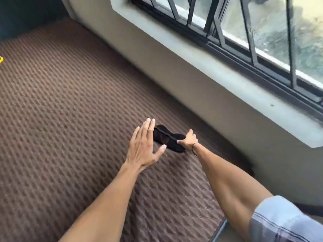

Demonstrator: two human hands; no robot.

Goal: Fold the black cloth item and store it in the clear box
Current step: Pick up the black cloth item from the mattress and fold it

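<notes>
A small black cloth item (167,139) lies on the brown quilted mattress (70,119), near its right edge by the wall. My right hand (187,141) rests on the cloth's right end, fingers pressing or pinching it; a thin black band circles that wrist. My left hand (145,145) hovers just left of the cloth, flat, fingers together and thumb spread, holding nothing. It covers the cloth's left edge. No clear box is in view.
A beige wall (174,70) runs along the mattress's right side, under a concrete window sill (244,88) and a barred window (244,23). A yellow object (1,60) shows at the left frame edge. The mattress's near corner (222,222) is at the bottom.
</notes>
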